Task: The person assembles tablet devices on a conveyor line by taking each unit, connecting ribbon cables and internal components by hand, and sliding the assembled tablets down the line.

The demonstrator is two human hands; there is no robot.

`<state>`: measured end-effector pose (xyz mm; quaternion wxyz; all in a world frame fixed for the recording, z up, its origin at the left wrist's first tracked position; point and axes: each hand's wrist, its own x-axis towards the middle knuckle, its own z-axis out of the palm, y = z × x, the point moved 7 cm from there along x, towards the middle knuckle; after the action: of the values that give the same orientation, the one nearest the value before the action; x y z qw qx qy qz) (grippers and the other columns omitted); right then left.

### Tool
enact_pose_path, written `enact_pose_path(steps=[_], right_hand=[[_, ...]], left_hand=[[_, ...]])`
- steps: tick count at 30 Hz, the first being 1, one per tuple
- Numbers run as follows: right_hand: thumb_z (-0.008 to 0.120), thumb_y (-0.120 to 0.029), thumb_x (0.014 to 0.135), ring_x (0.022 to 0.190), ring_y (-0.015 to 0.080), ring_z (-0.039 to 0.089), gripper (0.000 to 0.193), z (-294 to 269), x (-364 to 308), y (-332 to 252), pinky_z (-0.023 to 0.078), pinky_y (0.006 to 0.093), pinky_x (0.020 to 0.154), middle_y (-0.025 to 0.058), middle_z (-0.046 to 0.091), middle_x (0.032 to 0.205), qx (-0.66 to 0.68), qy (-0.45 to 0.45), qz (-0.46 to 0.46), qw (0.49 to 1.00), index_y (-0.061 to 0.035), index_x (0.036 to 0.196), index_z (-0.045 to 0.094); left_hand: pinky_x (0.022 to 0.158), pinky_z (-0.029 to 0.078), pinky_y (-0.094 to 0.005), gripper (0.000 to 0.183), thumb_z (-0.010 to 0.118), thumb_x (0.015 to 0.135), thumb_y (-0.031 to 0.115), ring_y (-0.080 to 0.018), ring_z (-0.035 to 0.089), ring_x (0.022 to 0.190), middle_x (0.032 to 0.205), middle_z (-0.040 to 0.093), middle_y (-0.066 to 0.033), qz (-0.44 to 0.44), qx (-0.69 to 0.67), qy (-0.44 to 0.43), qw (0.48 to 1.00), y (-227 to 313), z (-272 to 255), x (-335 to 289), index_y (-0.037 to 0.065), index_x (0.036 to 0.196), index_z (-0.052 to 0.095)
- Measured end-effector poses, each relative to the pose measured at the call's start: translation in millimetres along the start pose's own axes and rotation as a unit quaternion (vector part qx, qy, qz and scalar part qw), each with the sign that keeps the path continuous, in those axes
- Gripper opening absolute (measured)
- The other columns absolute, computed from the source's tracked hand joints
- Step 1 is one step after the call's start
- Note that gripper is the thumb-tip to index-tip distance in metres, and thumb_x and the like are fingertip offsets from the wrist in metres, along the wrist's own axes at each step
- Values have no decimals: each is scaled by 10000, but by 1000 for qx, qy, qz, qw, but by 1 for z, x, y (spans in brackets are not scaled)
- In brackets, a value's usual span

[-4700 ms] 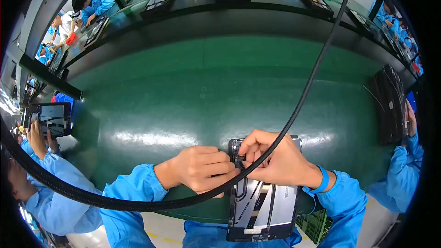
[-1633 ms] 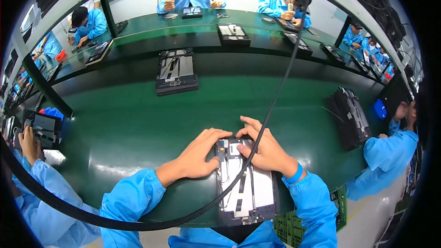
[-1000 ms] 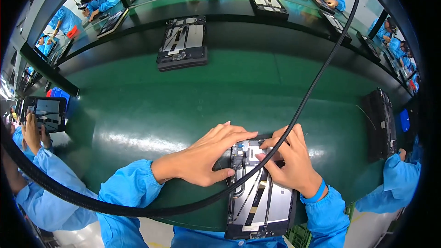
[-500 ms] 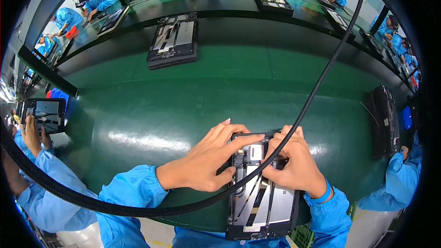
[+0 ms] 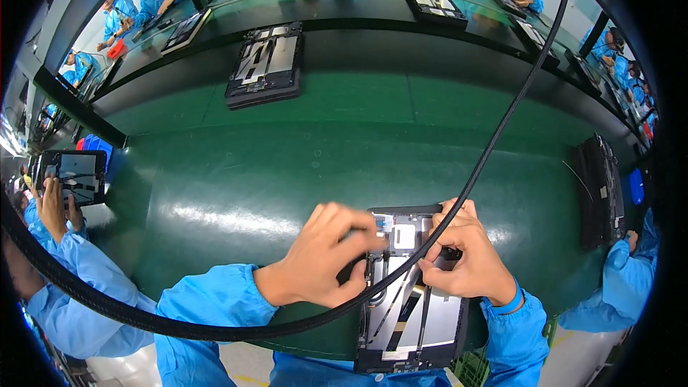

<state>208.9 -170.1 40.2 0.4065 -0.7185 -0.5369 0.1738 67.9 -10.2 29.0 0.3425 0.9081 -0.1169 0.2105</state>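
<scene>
Right grip (image 5: 467,256) curled over the tablet (image 5: 416,308)

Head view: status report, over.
Left hand blurred, at upper left of opened device; right hand at its upper right; black cable crosses in front.

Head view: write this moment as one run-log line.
left hand: blurred, thumb and forefinger apart | right hand: at opened tablet, upper right; grip unclear

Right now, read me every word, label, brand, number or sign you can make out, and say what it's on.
No text can be read.
Open device at the hands: any print is too small.
Device stack toward the back: too small.
Dark stack at right: any marking is too small.
</scene>
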Motion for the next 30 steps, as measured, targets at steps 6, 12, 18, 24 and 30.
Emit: enact_pose_path(steps=[6, 12, 18, 24, 30], right_hand=[[788, -63, 660, 779, 246, 475, 156, 1, 0, 1, 365, 424, 1079, 34, 486, 692, 10, 0, -14, 1000, -77, 665, 633], [792, -73, 663, 784, 252, 500, 159, 2, -6, 6, 372, 429, 1115, 38, 504, 667, 32, 0, -8, 999, -73, 662, 632], [791, -74, 672, 783, 251, 513, 159, 1, -5, 4, 383, 420, 1117, 36, 522, 655, 37, -5, -13, 999, -73, 661, 632], [787, -70, 684, 740, 247, 490, 146, -2, -10, 8, 398, 415, 1099, 31, 474, 621, 63, 24, -32, 997, -75, 670, 641], [775, -59, 690, 713, 246, 479, 156, -1, -12, 9, 408, 411, 1080, 30, 465, 611, 62, 22, -36, 997, -76, 660, 623]], left_hand=[[650, 387, -386, 357, 761, 600, 68, -241, 599, 825, 975, 722, -16, 81, 73, 58, 992, 17, -4, -12, 113, 952, 798], [661, 400, -386, 446, 674, 577, 34, -222, 564, 767, 892, 759, 40, 55, 137, 80, 986, 16, -1, -13, 166, 952, 875], [651, 388, -388, 402, 668, 622, -1, -224, 565, 747, 859, 735, 27, 18, 121, 65, 990, 24, 2, -9, 127, 950, 862], [670, 394, -400, 380, 738, 635, 33, -239, 607, 800, 876, 698, -24, -5, 172, 26, 985, 45, 8, -3, 74, 1008, 796], [681, 404, -422, 259, 738, 754, 50, -266, 602, 766, 849, 690, -50, -34, 164, 55, 984, 34, 9, -9, 81, 999, 816]])
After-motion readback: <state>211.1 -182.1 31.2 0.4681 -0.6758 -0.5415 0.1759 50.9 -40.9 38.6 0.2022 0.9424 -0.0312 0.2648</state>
